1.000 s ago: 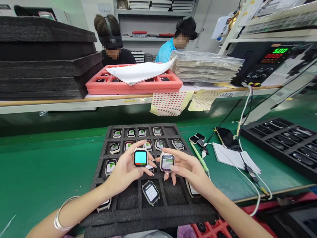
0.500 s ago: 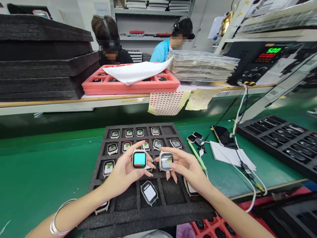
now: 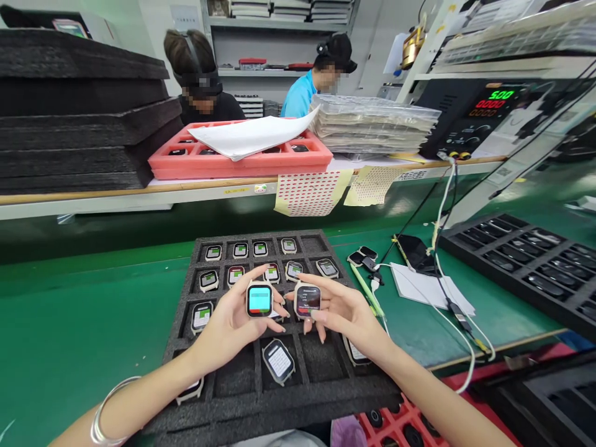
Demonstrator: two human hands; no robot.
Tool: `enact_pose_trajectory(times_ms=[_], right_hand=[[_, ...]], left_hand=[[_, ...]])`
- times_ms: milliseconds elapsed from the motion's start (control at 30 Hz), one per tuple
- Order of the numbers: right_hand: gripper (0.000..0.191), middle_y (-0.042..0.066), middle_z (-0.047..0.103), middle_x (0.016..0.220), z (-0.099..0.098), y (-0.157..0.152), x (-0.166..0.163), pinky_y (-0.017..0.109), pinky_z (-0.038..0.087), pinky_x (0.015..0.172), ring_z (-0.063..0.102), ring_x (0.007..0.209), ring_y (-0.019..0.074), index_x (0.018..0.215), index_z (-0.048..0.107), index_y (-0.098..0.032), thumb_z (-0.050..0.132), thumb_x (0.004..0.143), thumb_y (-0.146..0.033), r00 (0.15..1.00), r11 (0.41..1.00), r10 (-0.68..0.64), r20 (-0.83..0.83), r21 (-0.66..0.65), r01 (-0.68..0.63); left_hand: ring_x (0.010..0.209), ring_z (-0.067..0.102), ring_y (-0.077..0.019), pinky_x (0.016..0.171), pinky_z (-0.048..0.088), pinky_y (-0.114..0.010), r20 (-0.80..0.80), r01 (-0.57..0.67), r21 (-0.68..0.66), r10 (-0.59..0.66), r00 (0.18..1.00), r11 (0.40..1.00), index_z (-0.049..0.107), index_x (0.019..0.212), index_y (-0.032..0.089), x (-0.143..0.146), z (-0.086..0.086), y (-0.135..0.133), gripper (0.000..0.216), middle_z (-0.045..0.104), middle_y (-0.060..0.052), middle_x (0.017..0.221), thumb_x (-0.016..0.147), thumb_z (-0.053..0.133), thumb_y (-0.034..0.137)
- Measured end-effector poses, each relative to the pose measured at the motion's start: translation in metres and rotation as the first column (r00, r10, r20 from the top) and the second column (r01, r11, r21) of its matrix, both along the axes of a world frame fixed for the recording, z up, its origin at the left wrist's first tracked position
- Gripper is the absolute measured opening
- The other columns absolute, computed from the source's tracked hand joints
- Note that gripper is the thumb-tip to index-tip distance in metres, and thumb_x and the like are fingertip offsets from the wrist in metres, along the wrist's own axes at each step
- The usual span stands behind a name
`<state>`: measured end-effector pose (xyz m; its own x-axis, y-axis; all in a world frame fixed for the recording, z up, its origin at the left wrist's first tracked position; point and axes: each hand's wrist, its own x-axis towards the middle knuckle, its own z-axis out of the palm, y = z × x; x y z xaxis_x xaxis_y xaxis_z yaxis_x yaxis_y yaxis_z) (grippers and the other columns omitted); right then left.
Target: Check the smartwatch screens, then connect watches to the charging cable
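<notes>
My left hand grips a smartwatch body with a cyan screen between thumb and fingers. My right hand holds a second smartwatch body whose screen is dark with a red and green bar. Both are held side by side, faces up, over a black foam tray on the green bench. Several more lit watch bodies sit in the tray's pockets, one just below my hands.
A green pen, white cables, a paper pad and a dark phone lie to the right. Another black tray stands far right. On the shelf: a red tray, stacked black foam, a power supply. Two people sit behind.
The screen of the watch in my right hand has gone from a light listing to a dark display with a red and green bar. Both hands have barely moved.
</notes>
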<state>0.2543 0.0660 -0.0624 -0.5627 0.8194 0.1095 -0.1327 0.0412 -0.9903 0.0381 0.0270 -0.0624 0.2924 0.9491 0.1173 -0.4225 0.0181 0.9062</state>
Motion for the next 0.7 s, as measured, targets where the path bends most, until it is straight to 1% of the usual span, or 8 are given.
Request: enact_pose_trajectory(times_ms=[100,233,300,400,533,633,700], right_hand=[[0.047,0.01,0.066,0.099,-0.001,0.001,0.0001,0.019,0.051,0.048,0.067,0.066,0.0151,0.131,0.051,-0.021,0.063,0.086,-0.02,1.0,1.0,-0.009,0.01,0.015,0.009],[0.055,0.009,0.067,0.098,-0.0057,0.0049,0.002,0.019,0.053,0.049,0.068,0.072,0.0171,0.134,0.047,-0.023,0.066,0.083,-0.015,0.998,0.997,0.069,-0.011,0.016,-0.069],[0.057,0.01,0.067,0.1,-0.0077,0.0063,0.0023,0.02,0.055,0.05,0.069,0.074,0.0181,0.135,0.045,-0.023,0.066,0.083,-0.015,0.996,0.996,0.088,-0.021,0.015,-0.087],[0.057,0.011,0.067,0.099,-0.0085,0.0066,0.0013,0.022,0.056,0.049,0.069,0.074,0.0193,0.136,0.044,-0.021,0.067,0.083,-0.017,0.996,0.996,0.084,-0.021,0.005,-0.084],[0.056,0.01,0.068,0.095,-0.0076,0.005,-0.0004,0.022,0.055,0.046,0.069,0.07,0.0185,0.135,0.046,-0.02,0.067,0.083,-0.018,0.999,0.999,0.041,0.013,-0.011,-0.041],[0.058,0.011,0.068,0.098,-0.0072,0.0041,0.0009,0.023,0.056,0.048,0.069,0.073,0.0194,0.136,0.045,-0.02,0.067,0.083,-0.019,0.998,0.998,0.063,0.008,-0.017,-0.063],[0.058,0.012,0.067,0.101,-0.0073,0.0041,0.0025,0.023,0.056,0.049,0.069,0.074,0.0196,0.136,0.045,-0.021,0.067,0.082,-0.019,0.996,0.996,0.089,-0.026,-0.016,-0.089]], left_hand=[[0.09,0.061,-0.0196,0.077,0.057,-0.035,-0.007,-0.005,-0.006,0.005,1.0,1.0,0.041,0.135,0.023,0.0006,-0.0001,0.0002,0.062,0.06,-0.007,0.101,0.08,0.064,0.008],[0.089,0.062,-0.0183,0.076,0.057,-0.032,-0.022,-0.012,-0.022,0.011,1.0,1.0,0.041,0.135,0.024,0.0019,0.0003,0.0012,0.061,0.06,-0.006,0.1,0.081,0.064,0.008],[0.09,0.062,-0.0182,0.075,0.057,-0.031,-0.02,-0.009,-0.03,0.009,1.0,1.0,0.04,0.135,0.024,0.0022,0.001,0.0014,0.059,0.06,-0.006,0.098,0.083,0.063,0.009],[0.089,0.062,-0.0176,0.074,0.058,-0.03,-0.011,-0.019,-0.034,0.018,1.0,0.999,0.04,0.135,0.024,0.0023,0.0021,0.001,0.058,0.06,-0.006,0.098,0.083,0.063,0.01],[0.088,0.061,-0.0172,0.076,0.057,-0.031,-0.001,-0.015,-0.026,0.015,1.0,1.0,0.041,0.135,0.024,0.0019,0.0025,0.0002,0.061,0.061,-0.006,0.099,0.081,0.066,0.009],[0.089,0.061,-0.0178,0.076,0.058,-0.032,0.001,-0.006,-0.017,0.006,1.0,1.0,0.042,0.135,0.024,0.0017,0.0021,0.0004,0.063,0.061,-0.006,0.099,0.079,0.068,0.01],[0.089,0.061,-0.0181,0.075,0.058,-0.032,-0.002,-0.013,-0.02,0.013,1.0,1.0,0.041,0.135,0.023,0.002,0.0016,0.0009,0.063,0.061,-0.006,0.099,0.08,0.068,0.011]])
